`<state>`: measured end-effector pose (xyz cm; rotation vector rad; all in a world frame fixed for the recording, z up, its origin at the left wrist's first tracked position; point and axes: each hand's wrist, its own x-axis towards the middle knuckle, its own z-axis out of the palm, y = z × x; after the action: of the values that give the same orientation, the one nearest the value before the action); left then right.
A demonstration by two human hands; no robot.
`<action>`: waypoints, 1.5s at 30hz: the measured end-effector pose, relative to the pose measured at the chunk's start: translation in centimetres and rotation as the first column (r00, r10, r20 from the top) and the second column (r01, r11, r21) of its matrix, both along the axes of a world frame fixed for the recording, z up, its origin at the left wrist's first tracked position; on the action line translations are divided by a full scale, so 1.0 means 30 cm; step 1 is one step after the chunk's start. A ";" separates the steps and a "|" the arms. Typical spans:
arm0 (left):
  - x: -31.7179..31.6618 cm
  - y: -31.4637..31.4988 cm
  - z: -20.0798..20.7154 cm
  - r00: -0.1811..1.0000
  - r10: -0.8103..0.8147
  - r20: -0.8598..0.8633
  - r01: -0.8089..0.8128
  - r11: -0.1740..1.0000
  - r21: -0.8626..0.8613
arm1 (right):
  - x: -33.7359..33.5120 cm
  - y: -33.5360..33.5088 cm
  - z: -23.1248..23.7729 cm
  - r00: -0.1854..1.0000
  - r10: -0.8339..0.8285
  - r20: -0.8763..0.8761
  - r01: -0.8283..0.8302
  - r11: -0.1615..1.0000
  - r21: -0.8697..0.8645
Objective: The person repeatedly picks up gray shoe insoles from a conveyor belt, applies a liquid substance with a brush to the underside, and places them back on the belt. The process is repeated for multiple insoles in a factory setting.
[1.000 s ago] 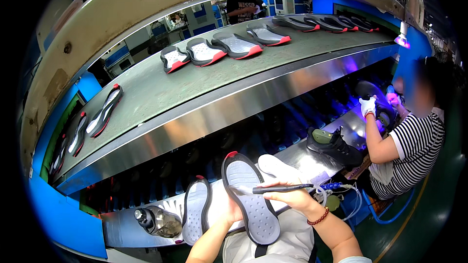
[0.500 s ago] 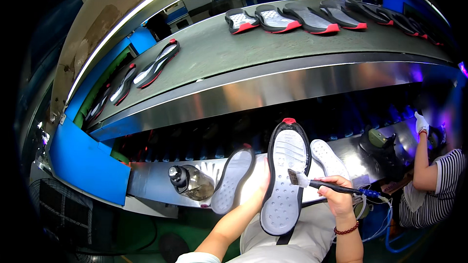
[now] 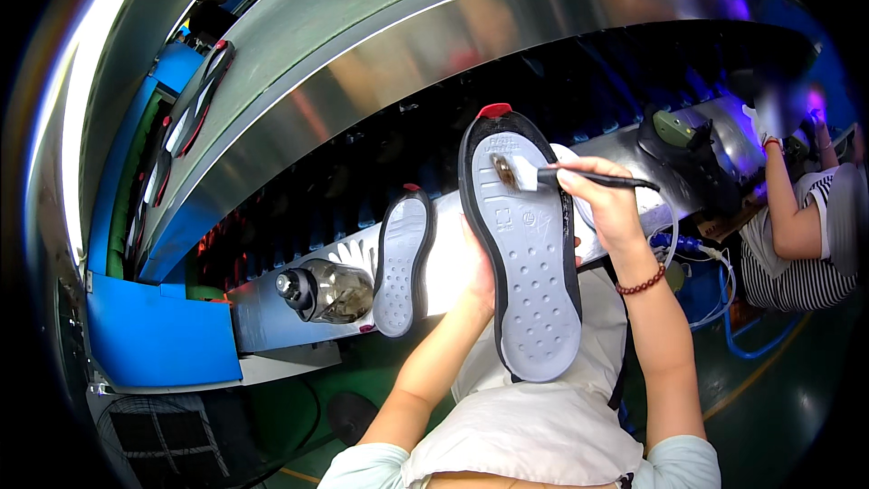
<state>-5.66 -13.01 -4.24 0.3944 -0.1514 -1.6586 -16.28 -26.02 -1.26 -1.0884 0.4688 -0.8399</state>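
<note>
A shoe sole point(image 3: 534, 308) with a grey dimpled inner face, black rim and red toe tip is held upright before me. My left hand point(image 3: 480, 263) grips it by its left edge from behind; fingertips show at the right edge. In my right hand point(image 3: 608, 204) is a thin black-handled brush point(image 3: 525, 172), its bristles on the sole's toe area. A thin tube trails from the brush's end. Just left of my left hand, a second grey sole point(image 3: 398, 263) leans on the metal ledge. A white piece point(image 3: 567, 154) behind the held sole is mostly hidden.
A clear bottle with a black cap point(image 3: 330, 292) and a white glove point(image 3: 360, 252) lie on the ledge point(image 3: 262, 312). Beyond rises a conveyor point(image 3: 380, 14) carrying soles. A black-and-green shoe point(image 3: 674, 131) sits on the right, near a person in stripes point(image 3: 787, 263).
My right hand has carried the brush up the sole from its middle to the toe area. The view has shifted; the conveyor now sits higher and shows fewer soles.
</note>
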 end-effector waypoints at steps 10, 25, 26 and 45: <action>0.017 -0.010 -0.014 0.893 0.289 0.346 -0.403 0.856 0.325 | 0.007 0.186 0.030 0.945 -0.297 -0.136 -0.001 0.413 -0.911; -0.040 0.035 0.052 0.937 0.106 0.332 -0.161 0.977 0.143 | -0.058 0.069 0.136 0.956 0.144 -0.255 -0.237 0.891 -0.386; -0.036 0.042 0.066 0.942 0.101 0.321 -0.175 0.962 0.209 | -0.066 0.074 0.128 0.961 0.238 -0.140 -0.268 0.928 -0.260; -0.059 0.054 0.085 0.923 0.157 0.352 -0.201 0.975 0.093 | -0.082 0.073 0.056 0.994 0.102 0.045 -0.098 0.992 -0.084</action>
<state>-7.44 -11.40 -1.70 0.7733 -0.2614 -1.4108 -18.73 -23.82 0.41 -1.1542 0.3388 -0.8014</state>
